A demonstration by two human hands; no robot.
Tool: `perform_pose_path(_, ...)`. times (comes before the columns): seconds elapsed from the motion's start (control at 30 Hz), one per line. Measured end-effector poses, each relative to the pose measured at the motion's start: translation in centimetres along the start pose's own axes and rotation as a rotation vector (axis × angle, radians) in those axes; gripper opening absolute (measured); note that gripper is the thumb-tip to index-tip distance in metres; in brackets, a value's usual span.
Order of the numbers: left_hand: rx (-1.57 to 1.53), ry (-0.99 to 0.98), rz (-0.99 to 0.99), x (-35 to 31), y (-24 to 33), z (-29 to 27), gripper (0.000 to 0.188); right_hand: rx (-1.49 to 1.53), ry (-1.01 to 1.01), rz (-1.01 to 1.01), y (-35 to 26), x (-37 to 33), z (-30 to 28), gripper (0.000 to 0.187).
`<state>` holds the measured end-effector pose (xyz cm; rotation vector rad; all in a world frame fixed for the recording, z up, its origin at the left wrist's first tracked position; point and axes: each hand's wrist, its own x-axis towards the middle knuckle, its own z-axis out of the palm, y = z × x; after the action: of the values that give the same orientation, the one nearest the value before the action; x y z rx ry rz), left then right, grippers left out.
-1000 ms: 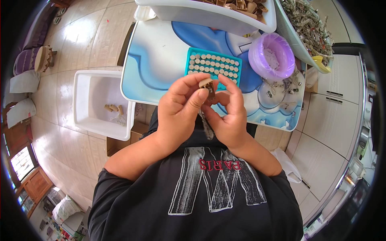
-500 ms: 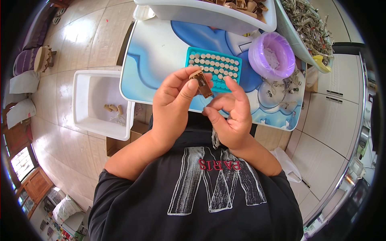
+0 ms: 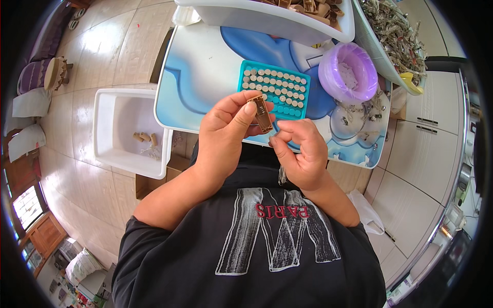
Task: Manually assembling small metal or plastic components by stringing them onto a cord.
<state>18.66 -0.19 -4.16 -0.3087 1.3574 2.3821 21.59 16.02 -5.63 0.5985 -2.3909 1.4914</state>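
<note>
pinching a small brown casing (image 3: 264, 116) over the tabletop (image 3: 197, 66) near its close edge, the left hand (image 3: 224, 128) is gripping what's looking light, stiff and smooth, probably best taken by its long sides. the right hand (image 3: 304, 154) is hovering just beside, fingers narrowly together, though whether they're holding the pale strands (image 3: 282, 177) hanging below, i cannot tell. behind, a turquoise tray (image 3: 240, 76) is carrying pale discs (image 3: 279, 82), a purple bowl (image 3: 328, 84) is holding whitish bits (image 3: 347, 75), and a white tub (image 3: 287, 25) is brimming with brown pieces (image 3: 314, 8).
</note>
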Motion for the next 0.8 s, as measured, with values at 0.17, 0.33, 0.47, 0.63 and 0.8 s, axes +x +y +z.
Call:
perform_pose_path(0.17, -0.011, 0.036, -0.032, 0.1, -0.2, 0.1, 0.026, -0.103, 0.02, -0.127, 0.5, 0.4, 0.4, 0.035)
perform_pose_path(0.33, 0.044, 0.01, 0.0, 0.3, -0.4, 0.0, 0.028, -0.235, -0.052, -0.271, 0.3, 1.0, 0.2, 0.032)
perform_pose_path(0.47, 0.046, 0.026, 0.012, 0.2, -0.3, 0.0, 0.028, -0.188, -0.006, -0.166, -0.4, 1.2, 0.6, 0.03)
perform_pose_path(0.63, 0.064, 0.019, 0.034, 0.2, -0.3, 0.1, 0.027, -0.24, 0.053, -0.132, 0.0, 0.9, 0.9, 0.03)
perform_pose_path(0.8, 0.064, 0.025, 0.043, 0.1, -0.3, 0.2, 0.027, -0.231, 0.119, -0.174, 0.2, 0.7, 1.0, 0.033)
